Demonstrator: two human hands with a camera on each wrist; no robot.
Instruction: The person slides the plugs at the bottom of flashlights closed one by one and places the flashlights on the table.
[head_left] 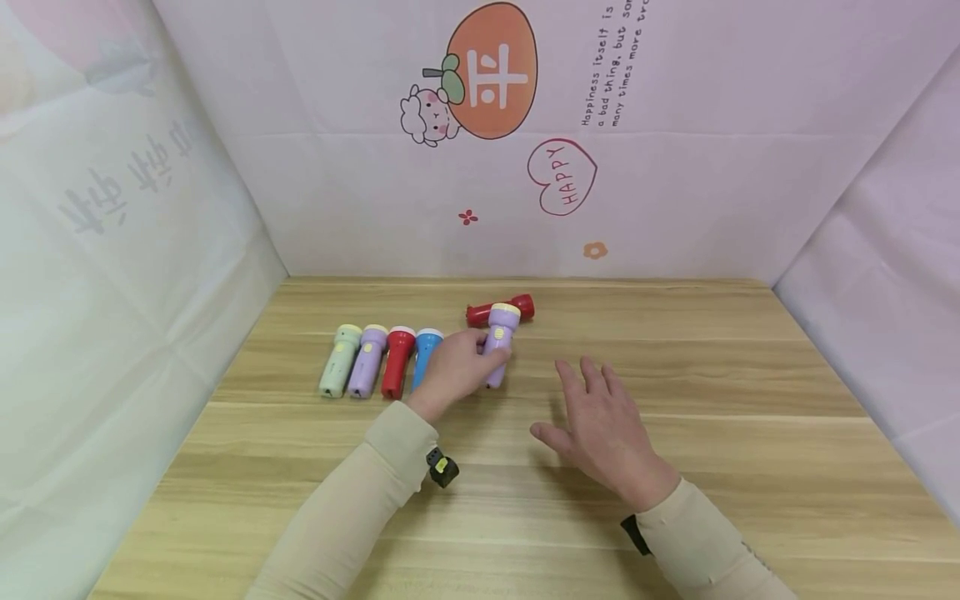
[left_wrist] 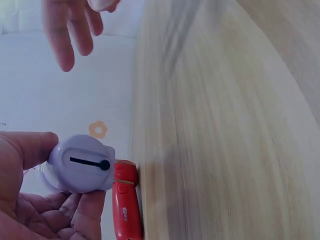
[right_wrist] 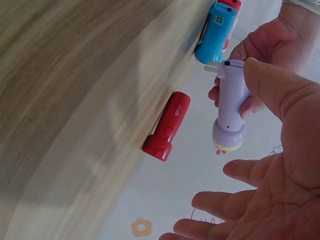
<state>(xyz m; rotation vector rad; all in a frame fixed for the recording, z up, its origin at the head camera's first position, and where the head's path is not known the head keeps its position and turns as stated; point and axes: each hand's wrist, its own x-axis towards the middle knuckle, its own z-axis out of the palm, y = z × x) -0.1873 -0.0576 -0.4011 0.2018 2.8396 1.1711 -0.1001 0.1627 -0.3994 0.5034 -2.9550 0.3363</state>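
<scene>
My left hand [head_left: 459, 367] grips a purple flashlight [head_left: 504, 318] by its body, with the pale yellow rim pointing away from me. In the right wrist view, metal prongs [right_wrist: 212, 67] stick out near its tail end. The left wrist view shows the tail end with a dark slot and slider. My right hand [head_left: 606, 429] hovers to the right, fingers spread, touching nothing. Beyond the held flashlight a red flashlight [head_left: 522, 307] lies on its side, partly covered by it in the head view.
On the left of the wooden table [head_left: 712, 350] lies a row of flashlights: light green [head_left: 340, 362], purple [head_left: 367, 364], red [head_left: 397, 363] and blue [head_left: 427, 348]. My left hand partly hides the blue one. A printed white cloth [head_left: 360, 192] stands behind the table.
</scene>
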